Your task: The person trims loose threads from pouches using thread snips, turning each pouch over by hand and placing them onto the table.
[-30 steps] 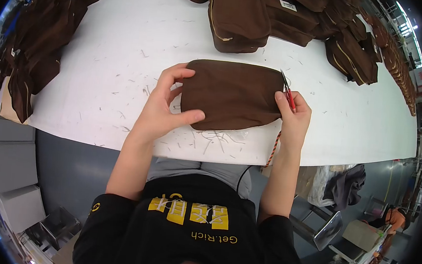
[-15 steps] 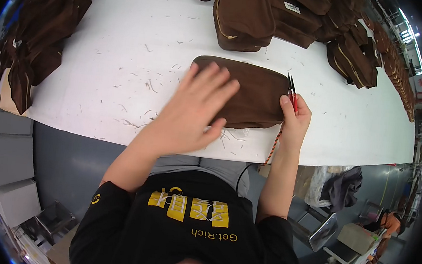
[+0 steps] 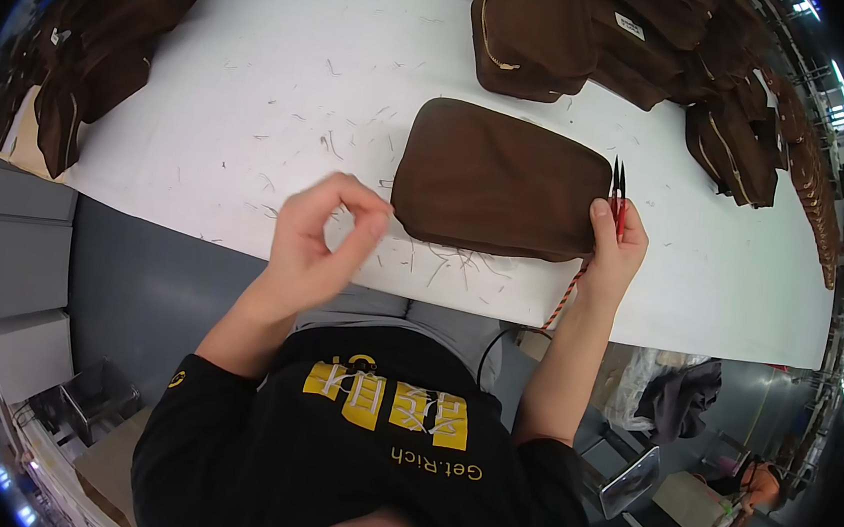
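Right hand (image 3: 620, 249) clamped the brown pouch (image 3: 499, 182) (probably light and soft, best held by its edge) beside red-handled tool (image 3: 621, 217), left hand (image 3: 315, 244) pinching together nearby.

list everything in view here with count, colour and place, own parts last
near bag: 1, brown, mid-table
other bags: many, brown, far edge and both sides
label: 1, white, on a far bag
tool: 1, red with dark points, in right hand
cord: 1, orange and black, below right hand
thread scraps: many, dark, scattered on table
table: 1, white, before the wearer
cloth: 1, dark grey, lower right
other person: 1, orange top, far lower right
shirt: 1, black with yellow, on wearer
trousers: 1 pair, grey, on wearer
left hand: 1, bare, by near bag's left end
right hand: 1, bare, at its right end
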A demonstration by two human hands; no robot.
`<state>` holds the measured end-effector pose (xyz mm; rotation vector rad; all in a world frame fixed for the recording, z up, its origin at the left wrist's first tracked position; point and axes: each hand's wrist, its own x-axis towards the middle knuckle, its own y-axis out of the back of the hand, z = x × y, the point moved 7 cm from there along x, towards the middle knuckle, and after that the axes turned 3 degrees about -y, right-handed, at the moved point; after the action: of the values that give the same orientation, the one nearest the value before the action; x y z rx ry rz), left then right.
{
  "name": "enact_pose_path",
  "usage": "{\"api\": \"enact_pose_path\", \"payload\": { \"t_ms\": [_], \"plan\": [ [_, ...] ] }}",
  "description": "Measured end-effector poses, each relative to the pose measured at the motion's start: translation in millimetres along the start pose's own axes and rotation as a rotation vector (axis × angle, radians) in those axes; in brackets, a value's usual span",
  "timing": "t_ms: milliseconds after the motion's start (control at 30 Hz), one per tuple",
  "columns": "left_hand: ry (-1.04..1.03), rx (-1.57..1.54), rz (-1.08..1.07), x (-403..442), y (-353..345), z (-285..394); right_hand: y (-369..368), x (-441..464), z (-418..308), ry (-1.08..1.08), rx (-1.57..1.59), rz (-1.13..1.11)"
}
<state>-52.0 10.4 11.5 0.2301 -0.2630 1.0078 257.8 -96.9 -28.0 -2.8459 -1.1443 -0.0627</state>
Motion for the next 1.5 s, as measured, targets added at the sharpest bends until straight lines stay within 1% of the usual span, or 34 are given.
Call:
{"api": "enact_pose_path", "payload": {
  "t_ms": [100, 200, 300, 400, 500, 600, 700, 800, 933, 1033, 1133, 1233, 1333, 1433, 1500],
  "plan": [
    [-0.015, 0.09, 0.187, 11.1, 23.4, -18.2, -1.0, -0.5, -1.1, 0.017, 0.013, -0.003],
    [-0.231, 0.473, 0.058, 31.8, 6.5, 4.8, -2.6, -0.6, -4.3, 0.061, 0.014, -0.02],
    [-0.442, 0.797, -0.063, 54.3, -26.9, 26.7, -1.7, -1.2, -3.9, 0.057, -0.009, -0.019],
    [-0.511, 0.82, -0.171, 67.0, -55.1, 22.1, -1.2, -1.0, -4.3, 0.063, -0.037, -0.02],
    [-0.522, 0.892, -0.226, 71.9, -67.6, 14.8, -1.1, -0.9, -3.7, 0.058, -0.05, -0.018],
    [-0.401, 0.491, -0.386, 58.3, -62.0, 29.5, -2.2, -2.1, -5.8, 0.057, -0.045, -0.004],
    [-0.235, 0.348, 0.038, 36.5, -6.8, 4.2, -2.4, -3.2, -6.2, 0.062, -0.029, -0.011],
    [-0.282, 0.326, 0.147, 23.0, -1.9, 0.7, -0.3, -2.8, -6.0, 0.089, -0.043, -0.01],
    [0.013, 0.005, 0.026, -1.1, -18.4, -36.9, -3.6, -5.5, -10.9, 0.143, -0.035, -0.029],
    [-0.165, 0.326, 0.021, 0.1, -19.2, -18.5, -1.6, -5.9, -11.0, 0.172, -0.026, -0.039],
    [-0.215, 0.483, -0.06, 11.9, -30.1, 5.7, -3.0, -7.0, -12.0, 0.178, -0.011, -0.053],
    [-0.348, 0.67, -0.251, 20.7, -44.9, 22.2, -3.6, -6.5, -11.8, 0.182, -0.014, -0.061],
    [-0.238, 0.602, -0.389, 24.2, -55.7, 9.5, -2.4, -6.6, -12.5, 0.18, -0.022, -0.062],
    [-0.164, 0.517, -0.374, 26.7, -51.5, 2.9, -2.7, -5.8, -11.1, 0.177, -0.025, -0.071],
    [-0.221, 0.538, -0.306, 23.1, -51.3, 2.9, -3.8, -6.1, -12.1, 0.172, -0.024, -0.085]
  ]
}}
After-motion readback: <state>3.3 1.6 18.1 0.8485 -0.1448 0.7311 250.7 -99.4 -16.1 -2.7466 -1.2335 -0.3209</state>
